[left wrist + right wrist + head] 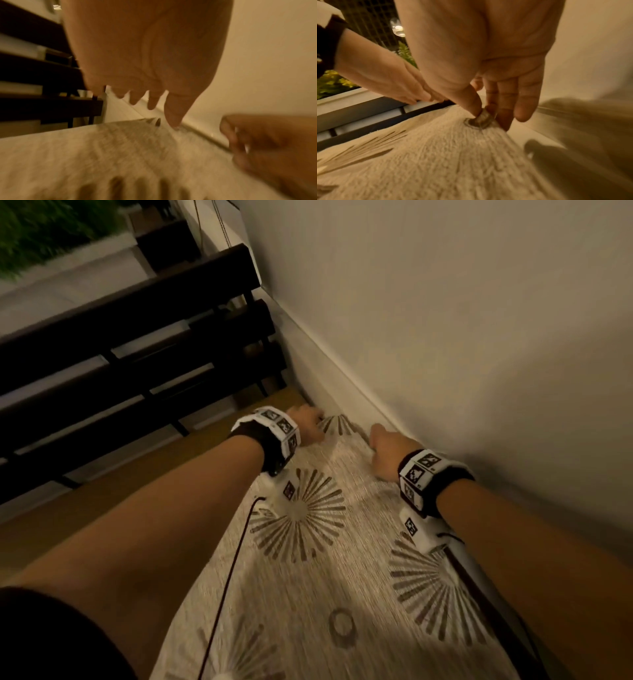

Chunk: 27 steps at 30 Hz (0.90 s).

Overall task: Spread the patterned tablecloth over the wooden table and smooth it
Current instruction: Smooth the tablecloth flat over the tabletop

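The cream tablecloth (308, 570) with brown starburst prints lies on the wooden table (120, 508), its far end close to the wall corner. Both hands are at that far end. My right hand (378, 441) pinches a small raised fold of the tablecloth (428, 155) between thumb and forefinger; in the right wrist view the right hand (486, 115) has its other fingers straight. My left hand (313, 422) is at the far edge; in the left wrist view the left hand (163, 111) points its fingers down, with the thumb tip touching the tablecloth (102, 155). All views are motion-blurred.
A pale wall (445, 320) runs along the table's right side, with a baseboard at the cloth's edge. A dark slatted bench (137, 354) stands beyond the table's left side. Green plants (44, 231) are at the far left. A thin cable (233, 570) hangs from my left wrist.
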Tool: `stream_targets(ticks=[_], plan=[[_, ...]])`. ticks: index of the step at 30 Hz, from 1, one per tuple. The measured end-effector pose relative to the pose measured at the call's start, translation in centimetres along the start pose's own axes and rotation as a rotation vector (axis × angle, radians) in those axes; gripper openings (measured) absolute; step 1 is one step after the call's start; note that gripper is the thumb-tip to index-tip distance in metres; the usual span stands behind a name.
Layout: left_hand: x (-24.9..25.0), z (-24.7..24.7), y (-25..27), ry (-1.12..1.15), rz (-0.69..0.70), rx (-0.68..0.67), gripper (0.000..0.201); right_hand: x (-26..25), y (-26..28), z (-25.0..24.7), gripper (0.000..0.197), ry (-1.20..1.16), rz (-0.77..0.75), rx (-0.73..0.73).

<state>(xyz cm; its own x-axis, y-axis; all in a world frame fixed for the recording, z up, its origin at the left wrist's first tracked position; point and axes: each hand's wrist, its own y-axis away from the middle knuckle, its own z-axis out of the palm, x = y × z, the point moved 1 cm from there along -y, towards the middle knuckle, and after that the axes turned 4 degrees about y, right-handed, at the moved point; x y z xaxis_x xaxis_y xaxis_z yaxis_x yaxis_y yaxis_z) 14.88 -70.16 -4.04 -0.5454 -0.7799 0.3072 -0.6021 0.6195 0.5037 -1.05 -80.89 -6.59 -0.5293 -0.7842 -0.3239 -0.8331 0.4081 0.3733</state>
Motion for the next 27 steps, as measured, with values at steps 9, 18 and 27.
stream_targets(ticks=[9,18,27], plan=[[-3.0,3.7,1.0,-0.144,-0.059,-0.017,0.097,-3.9,-4.3,1.7,0.069,0.166,-0.365,-0.107],[-2.7,3.9,1.5,-0.164,-0.090,-0.002,0.100,-3.5,-4.4,2.3,0.073,0.069,-0.300,-0.234],[-3.9,4.5,6.6,-0.210,0.055,0.278,0.089,-1.4,0.2,-1.6,0.069,0.817,-0.112,-0.018]])
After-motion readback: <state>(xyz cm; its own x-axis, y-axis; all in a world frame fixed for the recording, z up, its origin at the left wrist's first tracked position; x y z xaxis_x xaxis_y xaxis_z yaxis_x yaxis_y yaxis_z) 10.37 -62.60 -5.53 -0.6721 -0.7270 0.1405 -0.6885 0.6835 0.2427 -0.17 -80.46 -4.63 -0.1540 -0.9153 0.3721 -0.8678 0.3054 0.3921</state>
